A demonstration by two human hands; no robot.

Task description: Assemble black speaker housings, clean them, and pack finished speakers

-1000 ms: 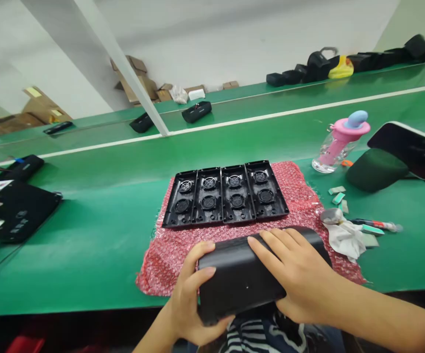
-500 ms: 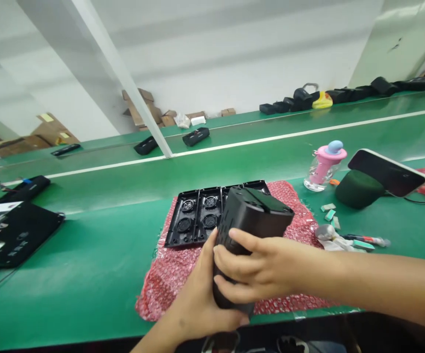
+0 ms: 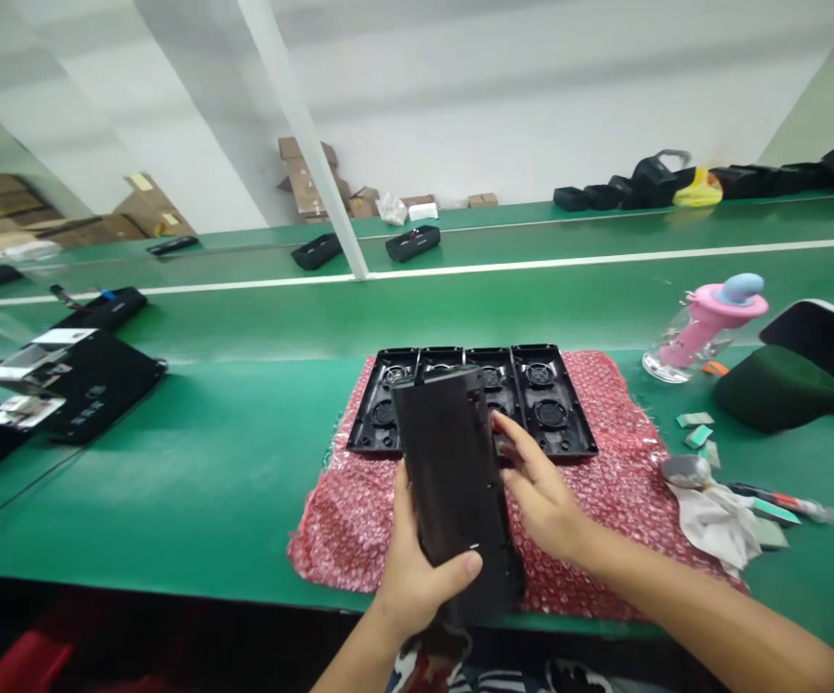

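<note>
A long black plastic housing (image 3: 453,481) stands on end over the near edge of a red bubble-wrap sheet (image 3: 605,500). My left hand (image 3: 417,568) grips its lower end, thumb across the front. My right hand (image 3: 543,496) holds its right side, fingers curled behind it. Just beyond, a row of several black panels with round fan grilles (image 3: 533,395) lies side by side on the bubble wrap; the housing hides part of the middle ones.
A pink drinking bottle (image 3: 706,318), a dark green cap (image 3: 778,385), a phone (image 3: 828,337), a crumpled cloth (image 3: 713,515) and small tools lie to the right. Black devices (image 3: 91,380) sit at the left. More black housings (image 3: 409,241) rest on the far green belt.
The housing lay flat across under both hands, was swung up on end, and now stands long-side up with its plain face toward me. My right hand shifted from its top to its right side.
</note>
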